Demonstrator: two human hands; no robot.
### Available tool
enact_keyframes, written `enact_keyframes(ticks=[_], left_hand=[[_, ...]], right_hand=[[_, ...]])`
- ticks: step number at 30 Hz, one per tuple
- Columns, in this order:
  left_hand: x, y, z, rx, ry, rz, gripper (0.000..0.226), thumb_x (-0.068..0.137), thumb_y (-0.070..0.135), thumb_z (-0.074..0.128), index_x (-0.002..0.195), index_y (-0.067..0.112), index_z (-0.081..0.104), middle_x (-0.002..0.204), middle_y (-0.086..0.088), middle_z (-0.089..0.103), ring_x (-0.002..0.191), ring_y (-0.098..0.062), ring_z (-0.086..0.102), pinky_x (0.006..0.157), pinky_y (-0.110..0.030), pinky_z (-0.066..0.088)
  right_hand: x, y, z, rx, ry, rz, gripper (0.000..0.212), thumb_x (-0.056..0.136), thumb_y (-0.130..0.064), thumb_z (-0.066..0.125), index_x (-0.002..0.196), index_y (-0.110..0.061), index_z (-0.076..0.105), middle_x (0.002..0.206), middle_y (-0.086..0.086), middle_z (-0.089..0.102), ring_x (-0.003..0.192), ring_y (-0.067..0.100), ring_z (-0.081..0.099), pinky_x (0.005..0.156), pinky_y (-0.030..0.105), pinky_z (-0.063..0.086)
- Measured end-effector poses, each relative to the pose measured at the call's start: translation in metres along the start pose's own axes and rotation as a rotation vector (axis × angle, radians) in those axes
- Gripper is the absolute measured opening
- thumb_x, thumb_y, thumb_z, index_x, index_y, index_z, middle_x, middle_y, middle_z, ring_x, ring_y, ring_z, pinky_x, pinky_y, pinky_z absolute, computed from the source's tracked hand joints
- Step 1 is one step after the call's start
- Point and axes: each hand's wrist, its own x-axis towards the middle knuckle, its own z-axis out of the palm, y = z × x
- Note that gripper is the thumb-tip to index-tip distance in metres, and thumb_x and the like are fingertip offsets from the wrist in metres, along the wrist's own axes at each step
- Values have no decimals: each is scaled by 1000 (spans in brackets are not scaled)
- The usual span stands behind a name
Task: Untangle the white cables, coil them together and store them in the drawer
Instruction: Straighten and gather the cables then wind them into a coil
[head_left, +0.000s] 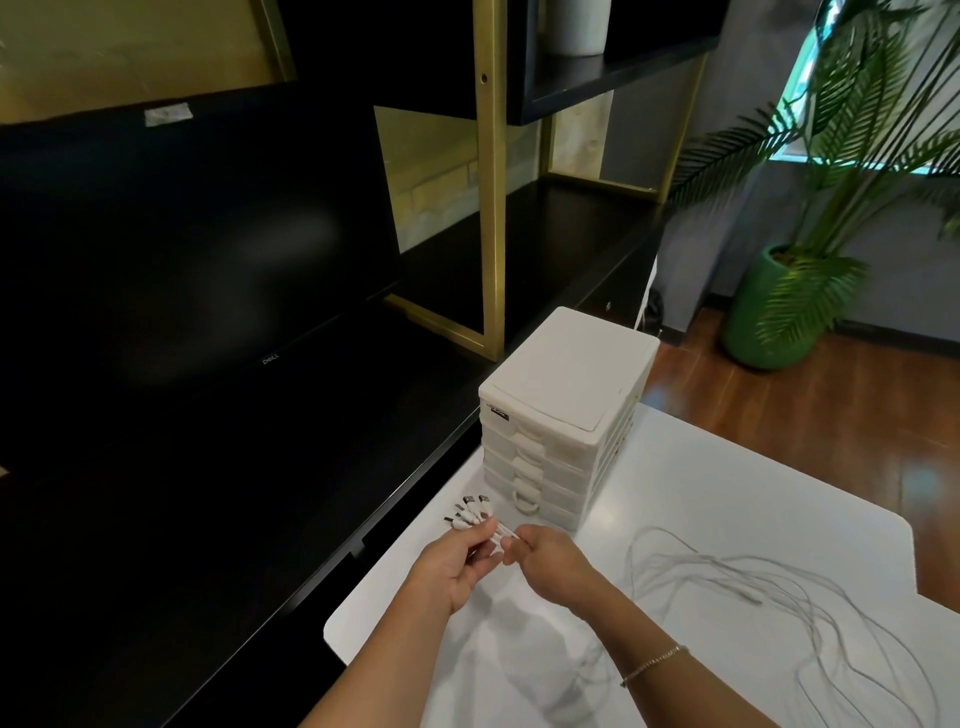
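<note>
Near the table's (727, 467) left edge, left hand (457, 564) and right hand (550, 564) pinch the white cables (779, 587) just behind their plugs (470, 512) (ends aligned, probably for coiling), before the drawer unit (563, 410).

The smooth white counter (701, 493) has a faint sheen that takes soft shadows. On it stands a cream plastic drawer unit (563, 410), matt and slightly ribbed down its side. The thin white cables (779, 582) look like smooth plastic-sheathed cord, their plugs (470, 512) tipped in dull metal. The reddish-brown wooden floor (810, 415) is polished and glossy. The green plant pot (763, 322) looks glazed. The brass-coloured shelf frame (492, 208) looks like brushed metal.
</note>
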Motion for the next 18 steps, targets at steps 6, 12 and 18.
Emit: enact_keyframes(ticks=[6,12,18], left_hand=[[1,-9,-2,-64,-26,16,7,88,-1,60,89,-8,61,69,-16,67,51,-18,67,78,-42,57],[-5,-3,8,-161,11,40,12,93,0,51,86,-5,58,66,-13,68,50,-20,64,46,-28,55],[-20,5,17,-265,-25,31,23,96,4,40,77,1,53,69,-12,52,61,-22,53,59,-34,43]], right_hand=[[-1,5,3,-33,4,9,30,100,-30,38,76,-20,54,71,-7,48,61,6,41,55,18,33],[-4,2,6,-31,4,-16,28,100,-30,37,82,-19,56,81,-5,54,64,3,43,58,17,34],[-8,-3,4,6,-5,-42,33,102,-28,35,74,-27,54,68,-13,46,61,1,41,58,15,32]])
